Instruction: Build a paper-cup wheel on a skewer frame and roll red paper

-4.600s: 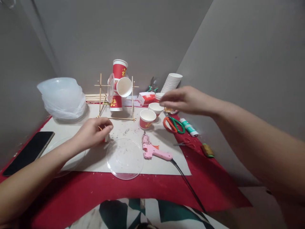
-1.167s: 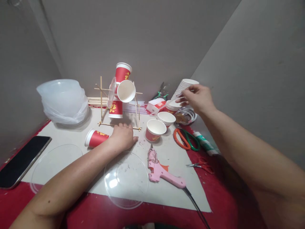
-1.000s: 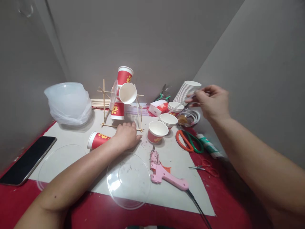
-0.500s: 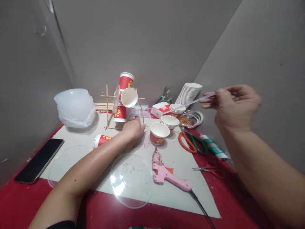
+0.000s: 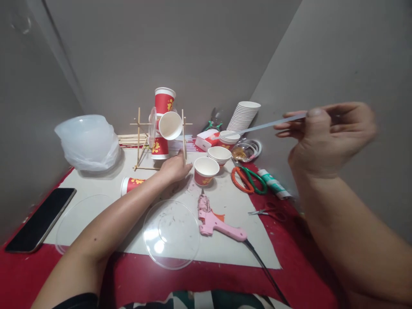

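My right hand (image 5: 325, 137) is raised at the right and pinches a long thin pale stick (image 5: 257, 127) that points left toward the cups. My left hand (image 5: 175, 166) reaches to the wooden skewer frame (image 5: 139, 135) and grips its right upright post. The frame carries a clear disc with red paper cups (image 5: 165, 99) fixed round it, one showing its white inside. Another red cup (image 5: 130, 184) lies on its side by my left forearm.
A pink glue gun (image 5: 214, 221) with a black cord and a clear plastic lid (image 5: 171, 234) lie in front. Cut-down cups (image 5: 206, 169), a white cup stack (image 5: 243, 113), orange-green scissors (image 5: 247, 179), a glue tube (image 5: 273, 183), a phone (image 5: 38, 219) and bagged plastic bowls (image 5: 86, 141) surround the white mat.
My right hand drew the long stick out from beside the cup stack and lifted it to the right. My left hand moved from the mat up to the frame's right post.
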A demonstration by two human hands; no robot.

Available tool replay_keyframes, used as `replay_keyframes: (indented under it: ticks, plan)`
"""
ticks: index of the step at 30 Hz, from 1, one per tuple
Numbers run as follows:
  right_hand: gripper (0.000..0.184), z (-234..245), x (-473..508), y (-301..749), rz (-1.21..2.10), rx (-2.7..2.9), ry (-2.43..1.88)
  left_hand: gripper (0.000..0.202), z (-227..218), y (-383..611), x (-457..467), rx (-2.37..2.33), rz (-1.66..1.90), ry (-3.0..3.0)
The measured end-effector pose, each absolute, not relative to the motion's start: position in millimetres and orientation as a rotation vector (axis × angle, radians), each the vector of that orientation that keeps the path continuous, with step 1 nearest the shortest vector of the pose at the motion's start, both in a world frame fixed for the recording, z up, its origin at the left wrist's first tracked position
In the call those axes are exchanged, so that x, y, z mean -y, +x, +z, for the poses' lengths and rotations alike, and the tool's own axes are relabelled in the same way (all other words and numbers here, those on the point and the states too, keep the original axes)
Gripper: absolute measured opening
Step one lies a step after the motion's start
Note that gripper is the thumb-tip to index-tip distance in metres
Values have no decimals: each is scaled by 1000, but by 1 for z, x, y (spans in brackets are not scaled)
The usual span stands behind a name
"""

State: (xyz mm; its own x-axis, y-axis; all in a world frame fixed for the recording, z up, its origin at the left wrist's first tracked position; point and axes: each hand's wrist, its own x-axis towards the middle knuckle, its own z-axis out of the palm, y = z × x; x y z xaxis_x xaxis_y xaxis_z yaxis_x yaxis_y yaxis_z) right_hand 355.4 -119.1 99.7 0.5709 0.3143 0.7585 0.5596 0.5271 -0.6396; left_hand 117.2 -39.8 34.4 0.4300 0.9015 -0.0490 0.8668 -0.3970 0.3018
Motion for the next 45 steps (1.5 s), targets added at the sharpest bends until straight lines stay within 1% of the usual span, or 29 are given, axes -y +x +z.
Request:
replay_keyframes:
  ticks: [4,7,10,13,15,16,18,19,20,23,26,28,31,32,34,36,41,45]
  plan:
    - [21,103,132,352,-225,947,-1123,58,35,114,41,-1524,189,2418]
    - [15,106,142,349,-191,934,-1047,55,38,109,44,-1508,223,2427]
    - [14,108,157,340,-172,923,-1016,45,43,100,52,-1457,310,2446]
    - [16,107,178,325,-258,911,-1136,38,50,88,71,-1358,514,2469]
    - [17,104,192,310,-308,910,-1161,40,55,80,91,-1280,799,2494]
    - [17,102,199,302,-301,919,-1142,40,59,76,102,-1218,1001,2519]
    - [16,99,211,287,-213,979,-1109,40,67,72,124,-1029,1317,2618]
    - [15,98,215,281,-145,1023,-1116,41,71,71,133,-938,1355,2697]
    - [13,97,218,276,-67,1068,-1122,40,74,71,140,-863,1327,2777]
    - [10,93,222,270,217,1185,-1007,28,77,71,152,-727,1182,2972]
    - [18,81,223,281,484,1355,-856,25,73,66,151,-739,1193,3008]
    - [24,66,224,292,557,1600,-1008,23,70,59,148,-797,1287,2882]
    - [43,38,228,304,444,2105,-1420,18,70,47,148,-852,1436,2523]
    - [45,30,230,304,413,2235,-1534,18,71,45,150,-856,1464,2403]
    - [42,17,233,301,373,2388,-1694,19,73,42,156,-837,1494,2216]
    - [35,7,235,296,322,2406,-1783,19,75,44,166,-796,1539,2111]
    - [30,-9,235,294,231,2250,-1800,13,72,54,191,-679,1705,1984]
    - [24,0,239,302,258,1967,-1548,6,58,51,199,-572,1792,2032]
